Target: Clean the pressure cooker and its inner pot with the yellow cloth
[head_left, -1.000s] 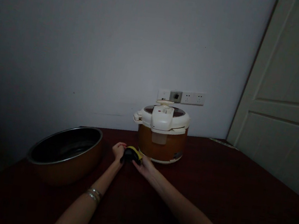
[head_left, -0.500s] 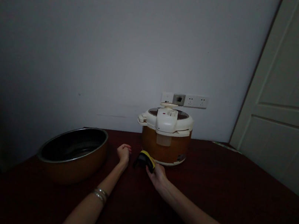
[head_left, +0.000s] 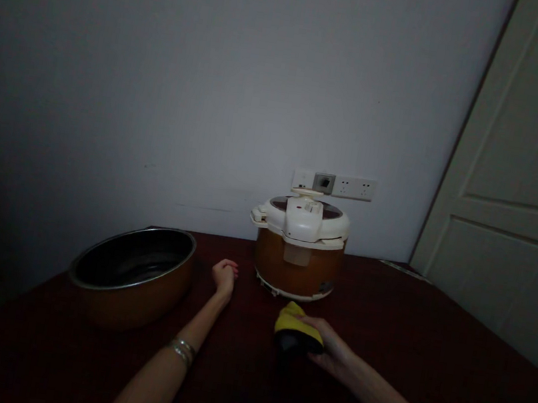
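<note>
In my right hand [head_left: 331, 347] is a small yellow-and-black object [head_left: 300, 331], lumpy and yellow on top with a dark underside; its kind is not clear in the dim light. The fingers are closed around its right side, in front of the electric cooker [head_left: 298, 260] and apart from it. That cooker has an orange-brown body and a cream lid, which sits on it. My left hand [head_left: 225, 277] rests on the table with its fingers curled in and nothing visible in them, between the cooker and a large pot [head_left: 148, 298]. The pot is orange-brown outside and black inside.
A dark red table [head_left: 231, 384] carries everything and meets a pale wall [head_left: 215, 86] at the back. Wall sockets [head_left: 354, 187] sit just above the cooker. A panelled door [head_left: 527, 199] stands at the right. A thin flat strip [head_left: 405, 270] lies at the table's back right.
My right hand has drawn the yellow-and-black object back toward me and to the right, away from the cooker's base, turning it. My left hand has stayed in place.
</note>
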The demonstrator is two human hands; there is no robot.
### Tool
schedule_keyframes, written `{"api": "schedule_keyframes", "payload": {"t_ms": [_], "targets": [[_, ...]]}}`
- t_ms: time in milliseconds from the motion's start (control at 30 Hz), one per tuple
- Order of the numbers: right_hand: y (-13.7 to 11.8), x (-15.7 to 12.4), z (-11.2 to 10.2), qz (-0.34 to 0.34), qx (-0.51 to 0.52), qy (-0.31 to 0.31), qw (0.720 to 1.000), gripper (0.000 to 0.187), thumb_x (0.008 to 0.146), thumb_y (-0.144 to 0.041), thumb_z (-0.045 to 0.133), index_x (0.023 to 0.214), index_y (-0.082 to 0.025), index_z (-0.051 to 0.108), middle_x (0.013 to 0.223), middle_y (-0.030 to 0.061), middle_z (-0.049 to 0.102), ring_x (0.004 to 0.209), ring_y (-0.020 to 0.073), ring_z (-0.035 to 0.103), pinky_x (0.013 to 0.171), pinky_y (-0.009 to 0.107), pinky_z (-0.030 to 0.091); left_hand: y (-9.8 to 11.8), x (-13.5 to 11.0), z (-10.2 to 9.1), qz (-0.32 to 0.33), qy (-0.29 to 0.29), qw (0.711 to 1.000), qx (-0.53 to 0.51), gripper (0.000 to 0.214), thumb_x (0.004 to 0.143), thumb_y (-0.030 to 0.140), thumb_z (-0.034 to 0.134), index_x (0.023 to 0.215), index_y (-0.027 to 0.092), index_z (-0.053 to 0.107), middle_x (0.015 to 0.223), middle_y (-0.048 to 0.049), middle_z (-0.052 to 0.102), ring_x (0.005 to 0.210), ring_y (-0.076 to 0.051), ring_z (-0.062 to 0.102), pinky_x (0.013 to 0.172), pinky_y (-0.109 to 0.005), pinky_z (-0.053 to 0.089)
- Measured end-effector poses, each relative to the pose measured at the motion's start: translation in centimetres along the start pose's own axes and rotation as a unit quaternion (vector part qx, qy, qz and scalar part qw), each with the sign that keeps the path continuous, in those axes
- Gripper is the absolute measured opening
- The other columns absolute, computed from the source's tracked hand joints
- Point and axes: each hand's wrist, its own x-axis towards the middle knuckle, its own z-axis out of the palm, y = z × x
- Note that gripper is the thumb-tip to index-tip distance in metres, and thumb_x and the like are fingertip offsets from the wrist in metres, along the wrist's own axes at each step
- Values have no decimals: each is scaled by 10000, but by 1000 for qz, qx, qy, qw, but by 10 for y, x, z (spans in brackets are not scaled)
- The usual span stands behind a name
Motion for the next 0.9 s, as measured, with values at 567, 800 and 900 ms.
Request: {"api": "schedule_keyframes", "payload": {"t_ms": [567, 800, 900], "targets": [[-13, -27, -53, -180, -618, 149, 751, 459, 799, -577, 500, 985, -195, 674, 956, 119, 689, 875, 294, 638, 671, 331, 423, 6, 1, 0, -7, 7, 1000, 24, 190, 427, 162, 366, 480, 163, 548, 395, 11, 489, 339, -106, 436, 373, -200, 326], [-14, -29, -51, -231, -612, 200, 729, 406, 873, -497, 414, 968, -202, 675, 1030, 108, 653, 1001, 271, 592, 768, 343, 459, 8, 2, -2, 5, 26, 999, 19, 206, 416, 171, 366, 480, 160, 562, 395, 1, 503, 347, -117, 449, 367, -204, 329], [-16, -29, -53, -263, -563, 203, 757, 353, 882, -426, 412, 938, -202, 678, 1010, 101, 660, 964, 247, 602, 799, 336, 456, 9, 1, -3, 13, 46, 999, 16, 197, 414, 181, 363, 472, 165, 551, 388, 3, 492, 336, -118, 440, 360, -209, 327]]}}
